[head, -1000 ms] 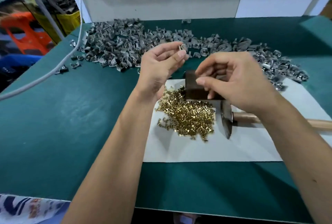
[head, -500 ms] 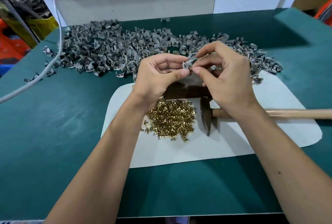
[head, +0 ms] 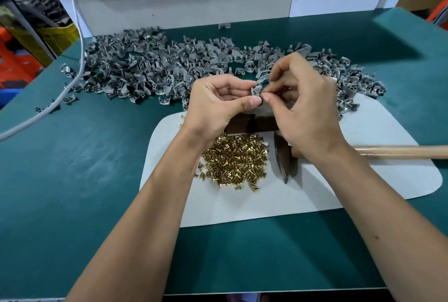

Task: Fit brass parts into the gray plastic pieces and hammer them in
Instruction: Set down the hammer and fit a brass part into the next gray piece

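Hands: left hand (head: 218, 105) and right hand (head: 303, 107) pinch one gray piece (head: 257, 88) | hammer (head: 282, 158): one | brass parts (head: 232, 158): uncountable heap

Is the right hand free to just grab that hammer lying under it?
Probably not straight away. The right hand pinches at the gray plastic piece that the left hand holds. The hammer lies uncovered on the white mat just below, so once it lets go, nothing blocks it.
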The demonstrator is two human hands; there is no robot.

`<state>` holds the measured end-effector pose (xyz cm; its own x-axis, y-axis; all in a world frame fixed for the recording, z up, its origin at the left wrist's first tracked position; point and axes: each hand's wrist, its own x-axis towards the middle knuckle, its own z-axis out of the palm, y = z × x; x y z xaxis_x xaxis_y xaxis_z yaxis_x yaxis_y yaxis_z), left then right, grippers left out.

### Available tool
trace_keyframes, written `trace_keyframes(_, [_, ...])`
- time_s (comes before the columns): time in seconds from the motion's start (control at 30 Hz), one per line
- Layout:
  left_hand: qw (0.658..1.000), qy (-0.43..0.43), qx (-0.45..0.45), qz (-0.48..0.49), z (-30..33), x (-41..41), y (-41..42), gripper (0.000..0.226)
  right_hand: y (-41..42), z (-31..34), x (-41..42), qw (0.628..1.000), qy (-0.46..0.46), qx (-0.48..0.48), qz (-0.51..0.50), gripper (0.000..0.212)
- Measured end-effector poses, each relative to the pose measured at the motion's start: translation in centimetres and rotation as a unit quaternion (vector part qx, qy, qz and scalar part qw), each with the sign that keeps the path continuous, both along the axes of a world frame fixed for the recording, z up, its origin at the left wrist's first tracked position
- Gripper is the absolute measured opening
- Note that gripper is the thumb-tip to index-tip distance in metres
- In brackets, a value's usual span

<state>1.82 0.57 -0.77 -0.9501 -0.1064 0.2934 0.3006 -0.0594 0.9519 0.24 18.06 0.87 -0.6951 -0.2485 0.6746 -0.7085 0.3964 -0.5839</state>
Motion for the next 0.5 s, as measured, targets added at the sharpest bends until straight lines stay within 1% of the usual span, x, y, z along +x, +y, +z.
trace_keyframes(0.1, [1.000,0.004,0.005,0.002,-0.14,0.02,0.10,0.027,-0.25,-0.15,0.07,1.000,0.011,0.001,0.001,0.030])
trace_keyframes(0.27, [1.000,0.014,-0.001,0.005,-0.40,0.07,0.20,0.025,-0.35,-0.35,-0.09,1.000,0.004,0.005,0.006,0.028])
trace_keyframes(0.37, [1.000,0.017,-0.002,0.011,-0.41,-0.02,0.23,0.025,-0.36,-0.54,-0.05,1.000,0.001,-0.014,0.006,0.023])
trace_keyframes(0.5, [1.000,0.011,0.022,-0.003,-0.44,-0.03,0.08,0.026,0.00,-0.51,-0.15,0.999,-0.019,-0.033,0.021,0.018])
